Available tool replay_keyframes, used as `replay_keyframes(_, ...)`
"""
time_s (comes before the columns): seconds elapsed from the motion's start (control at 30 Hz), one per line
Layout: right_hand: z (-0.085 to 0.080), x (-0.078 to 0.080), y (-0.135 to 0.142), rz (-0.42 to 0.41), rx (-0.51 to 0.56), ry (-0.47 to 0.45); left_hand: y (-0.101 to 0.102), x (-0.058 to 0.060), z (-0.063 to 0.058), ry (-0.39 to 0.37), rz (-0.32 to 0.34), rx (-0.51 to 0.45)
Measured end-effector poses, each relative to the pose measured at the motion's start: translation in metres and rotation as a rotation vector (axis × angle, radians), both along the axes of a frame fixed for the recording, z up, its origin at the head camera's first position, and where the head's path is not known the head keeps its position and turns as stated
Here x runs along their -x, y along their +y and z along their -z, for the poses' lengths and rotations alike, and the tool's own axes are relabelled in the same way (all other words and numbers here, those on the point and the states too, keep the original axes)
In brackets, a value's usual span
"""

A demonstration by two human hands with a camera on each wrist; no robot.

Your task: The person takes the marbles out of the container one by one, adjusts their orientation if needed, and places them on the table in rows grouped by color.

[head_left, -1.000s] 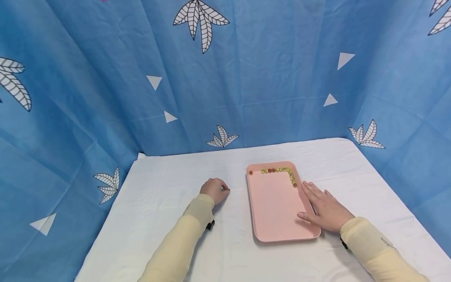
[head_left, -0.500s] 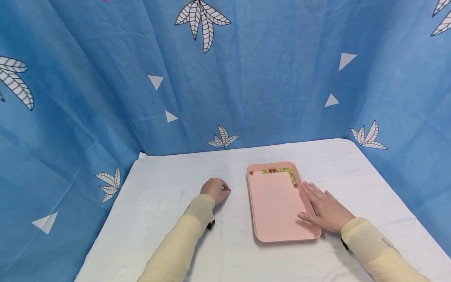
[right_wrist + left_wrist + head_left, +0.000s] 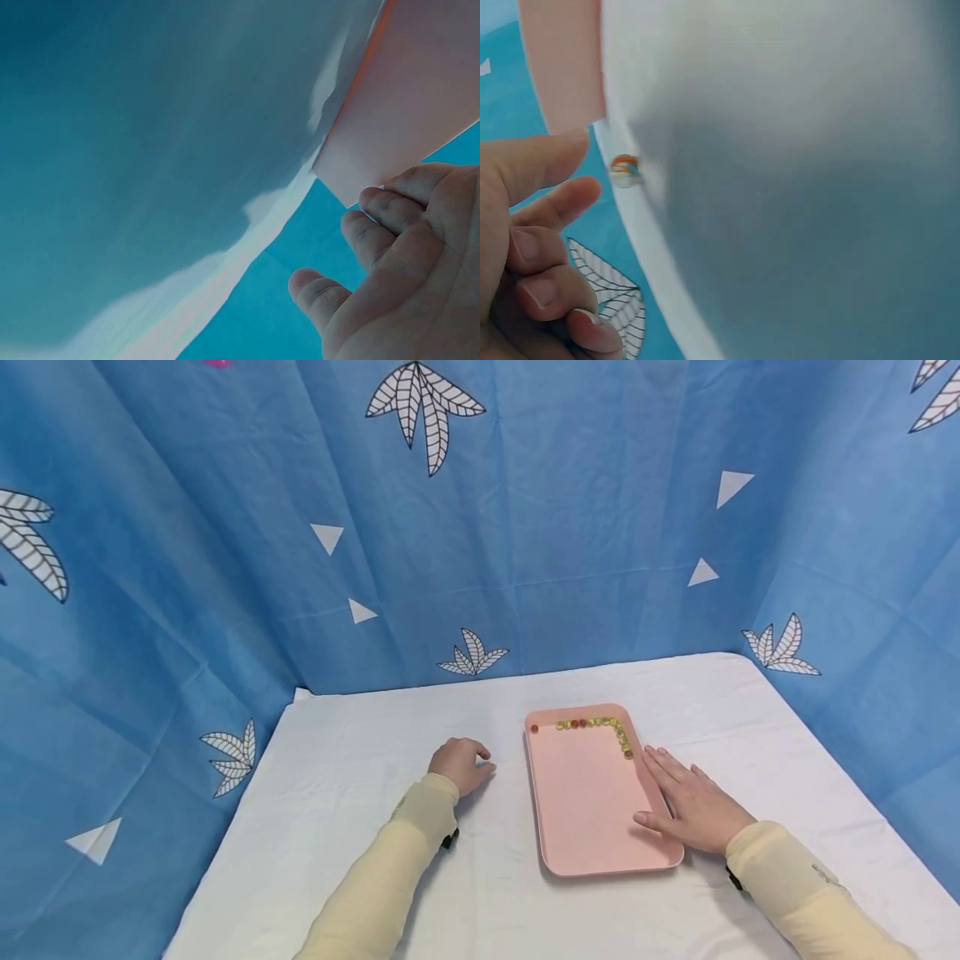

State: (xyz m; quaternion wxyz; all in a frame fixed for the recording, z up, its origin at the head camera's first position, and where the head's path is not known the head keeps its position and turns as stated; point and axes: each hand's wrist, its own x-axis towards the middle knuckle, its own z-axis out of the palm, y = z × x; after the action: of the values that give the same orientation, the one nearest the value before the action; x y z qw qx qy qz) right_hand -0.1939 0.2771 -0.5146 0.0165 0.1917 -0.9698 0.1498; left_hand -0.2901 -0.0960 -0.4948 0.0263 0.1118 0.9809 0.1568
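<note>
My left hand (image 3: 461, 767) is on the white table, left of the pink tray (image 3: 588, 802), thumb and forefinger spread apart. Just beyond those fingertips in the left wrist view lies a small clear marble with an orange swirl (image 3: 625, 171), apart from the fingers. It cannot be made out in the head view. With straight fingers my right hand (image 3: 693, 810) rests along the tray's right rim, its thumb reaching over the edge. Inside the tray, several yellowish marbles (image 3: 605, 722) and two red marbles (image 3: 578, 723) line the far and right sides. A single reddish-brown marble (image 3: 535, 728) sits in the far left corner.
A white cloth (image 3: 352, 768) covers the table. Blue curtains (image 3: 600, 527) with leaf and triangle prints hang behind it and at both sides. The tray stands right of the table's middle, between my two hands.
My left thumb and forefinger were together, pinching a small dark-looking marble; they have parted and let it go. The right hand and the marbles in the tray stay as they were.
</note>
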Motion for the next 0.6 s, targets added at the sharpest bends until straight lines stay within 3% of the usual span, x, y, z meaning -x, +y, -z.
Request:
replay_keyframes(0.3, -0.002, -0.003, -0.002, 0.007, -0.002, -0.020, 0.014, -0.001, -0.029, 0.077, 0.077, -0.005)
replay_keyframes(0.6, -0.005, -0.006, -0.003, 0.007, 0.007, 0.001, 0.043, -0.008, -0.055, 0.111, 0.147, -0.015)
